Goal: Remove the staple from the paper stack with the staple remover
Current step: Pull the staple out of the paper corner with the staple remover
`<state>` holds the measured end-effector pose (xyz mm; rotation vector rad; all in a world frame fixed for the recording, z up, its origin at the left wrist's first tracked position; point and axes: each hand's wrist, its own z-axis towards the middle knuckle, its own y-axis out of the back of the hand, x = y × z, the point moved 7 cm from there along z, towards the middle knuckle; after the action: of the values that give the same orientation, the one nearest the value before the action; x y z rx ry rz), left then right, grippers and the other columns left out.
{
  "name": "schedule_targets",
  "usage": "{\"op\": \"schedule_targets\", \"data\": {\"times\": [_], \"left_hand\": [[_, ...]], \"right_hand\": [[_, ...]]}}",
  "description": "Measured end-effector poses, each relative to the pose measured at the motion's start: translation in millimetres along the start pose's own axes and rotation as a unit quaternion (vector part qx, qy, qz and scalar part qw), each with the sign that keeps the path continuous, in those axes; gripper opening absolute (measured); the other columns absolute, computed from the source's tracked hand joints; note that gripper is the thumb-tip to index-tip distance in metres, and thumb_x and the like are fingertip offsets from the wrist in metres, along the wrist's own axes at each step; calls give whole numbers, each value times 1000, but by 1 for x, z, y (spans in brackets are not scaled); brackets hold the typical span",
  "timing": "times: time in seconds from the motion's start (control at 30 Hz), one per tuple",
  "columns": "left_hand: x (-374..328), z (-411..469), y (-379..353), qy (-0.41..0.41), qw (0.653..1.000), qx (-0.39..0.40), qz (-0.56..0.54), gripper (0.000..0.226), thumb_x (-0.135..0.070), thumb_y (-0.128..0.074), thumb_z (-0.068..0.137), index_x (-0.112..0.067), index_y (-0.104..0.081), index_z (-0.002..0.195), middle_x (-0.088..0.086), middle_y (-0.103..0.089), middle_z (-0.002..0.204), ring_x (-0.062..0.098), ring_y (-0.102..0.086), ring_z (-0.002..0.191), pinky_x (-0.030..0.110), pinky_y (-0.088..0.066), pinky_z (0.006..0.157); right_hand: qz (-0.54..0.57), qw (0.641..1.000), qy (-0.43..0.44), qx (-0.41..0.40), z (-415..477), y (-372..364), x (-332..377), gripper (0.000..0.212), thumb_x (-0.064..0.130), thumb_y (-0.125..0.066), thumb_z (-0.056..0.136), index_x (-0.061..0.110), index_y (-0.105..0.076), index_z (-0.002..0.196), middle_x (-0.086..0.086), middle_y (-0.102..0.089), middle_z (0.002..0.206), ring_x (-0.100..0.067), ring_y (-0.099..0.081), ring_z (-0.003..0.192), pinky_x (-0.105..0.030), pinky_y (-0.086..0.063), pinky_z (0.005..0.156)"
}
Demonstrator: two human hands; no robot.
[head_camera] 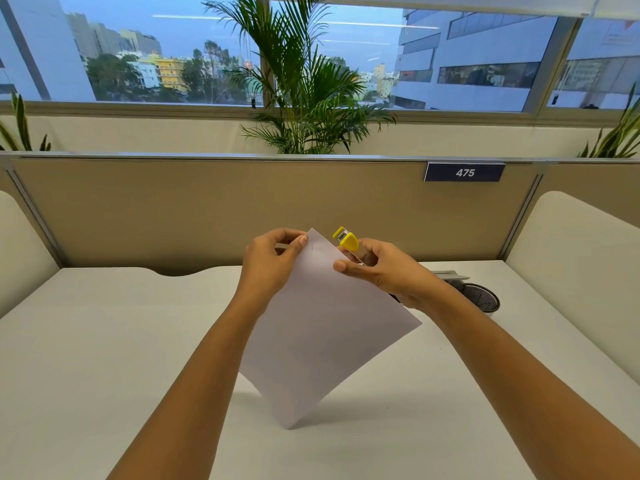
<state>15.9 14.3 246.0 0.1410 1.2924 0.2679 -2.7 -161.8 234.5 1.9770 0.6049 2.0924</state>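
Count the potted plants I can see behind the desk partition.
3. A tall palm stands behind the partition at centre, a spiky plant at the far left edge, and another at the far right edge. Their pots are hidden, and more may lie outside the frame.

Office cubicle: white desk (pixel 104 341) enclosed by beige partition panels (pixel 207 209), numbered plate "475" (pixel 464 172), mesh pen holder (pixel 479 297).

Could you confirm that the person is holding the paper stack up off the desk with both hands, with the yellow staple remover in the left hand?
Not quite: the head view shows the yellow staple remover in the right hand, not the left. The left hand pinches the top corner of the paper stack, near the staple. The rest is right.
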Motion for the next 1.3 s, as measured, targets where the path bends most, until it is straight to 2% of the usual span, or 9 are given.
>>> {"op": "schedule_targets", "data": {"times": [0.13,0.23,0.5,0.7,0.77,0.83,1.03,1.13,1.3], "left_hand": [[1,1,2,-4,1000,-8,-5,10,-28,-59,89,-23,-68,91,-11,-62,84,10,-56,78,21,-43,62],[0,-1,1,-3,1000,-1,-18,13,-28,-58,89,-22,-68,95,-7,-64,89,9,-57,79,19,-44,62],[-1,-5,-2,29,997,44,-59,4,-31,-66,83,-29,-69,82,-1,-72,87,19,-68,82,40,-56,77],[11,-6,2,58,992,28,-109,11,-25,-67,83,-18,-73,89,5,-74,91,25,-70,87,46,-56,85],[14,-5,3,63,990,29,-122,17,-24,-66,84,-13,-73,95,8,-74,95,28,-69,92,47,-54,88],[17,-4,3,68,988,29,-134,17,-23,-65,85,-12,-72,97,9,-73,98,29,-68,95,46,-54,89],[23,-2,0,71,984,16,-163,11,-18,-63,86,-17,-69,95,6,-72,97,22,-68,88,35,-55,82],[28,-1,0,77,982,0,-175,8,-18,-64,85,-21,-69,91,2,-72,95,21,-68,87,32,-56,80],[32,1,-1,78,978,-28,-189,8,-17,-66,84,-24,-68,86,-1,-71,90,17,-67,82,30,-55,77]], "right_hand": [[-18,1000,5,-21,5,5,-2,30,29,-78,70,13,-54,75,7,-30,59,-12,-28,60,-28,-22,58],[-26,999,13,-43,8,7,0,30,30,-73,76,6,-55,74,2,-33,59,-15,-31,60,-28,-22,57],[-10,1000,18,-21,13,9,6,40,30,-72,77,-3,-59,95,-10,-47,75,-21,-44,72,-33,-32,68],[47,998,22,-36,10,23,5,35,24,-63,85,12,-56,117,6,-55,84,-6,-47,77,-19,-36,75],[59,996,20,-61,9,32,2,33,22,-56,91,11,-52,121,6,-51,83,-5,-44,72,-8,-39,66],[60,994,16,-94,5,41,-2,31,23,-51,93,12,-51,123,6,-49,82,-5,-41,69,-12,-38,60],[29,979,-1,-201,-5,69,-37,17,27,-57,90,16,-59,103,-5,-57,96,-16,-49,86,-29,-43,72],[-10,962,-29,-271,-14,81,-63,25,28,-63,86,15,-63,107,0,-58,95,-18,-54,90,-41,-48,87],[-85,926,-77,-360,-27,98,-111,34,27,-68,82,7,-65,109,-10,-67,99,-19,-55,85,-33,-43,75]]}}
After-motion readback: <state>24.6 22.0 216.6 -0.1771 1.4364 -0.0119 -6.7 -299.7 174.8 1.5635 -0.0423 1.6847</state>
